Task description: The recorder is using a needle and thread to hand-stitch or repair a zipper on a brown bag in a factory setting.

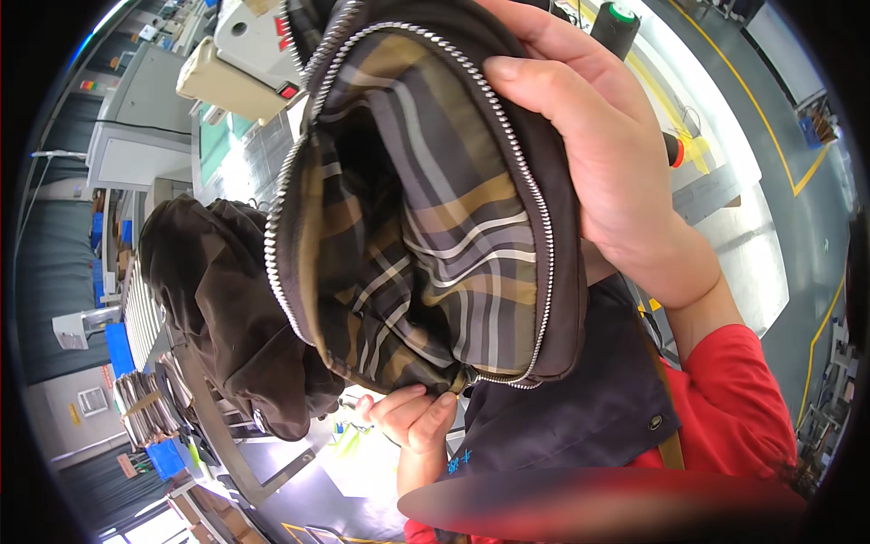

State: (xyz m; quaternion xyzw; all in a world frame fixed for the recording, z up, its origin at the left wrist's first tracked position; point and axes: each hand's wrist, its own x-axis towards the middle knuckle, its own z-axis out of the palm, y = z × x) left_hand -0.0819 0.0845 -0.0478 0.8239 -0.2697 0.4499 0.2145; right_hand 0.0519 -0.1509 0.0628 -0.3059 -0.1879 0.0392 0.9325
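A dark brown bag (564, 272) hangs open close before me, its silver zipper (535, 172) parted wide. Inside shows a plaid lining (462, 199) in olive, grey, black and white. My right hand (616, 136) grips the bag's upper right edge, thumb on the fabric just outside the zipper teeth, the other fingers partly hidden behind. At the bottom, my left hand (417, 419) pinches the bag's lower edge by the zipper end with thumb and fingers. The deepest part of the pocket is in shadow.
Heaped dark brown fabric (245, 308) lies left of the bag. Beyond it stand a beige and white machine (240, 68) with a red switch, and a bright worktable (757, 263). A black thread cone (616, 32) stands at the top right. A dark apron (562, 412) covers my front.
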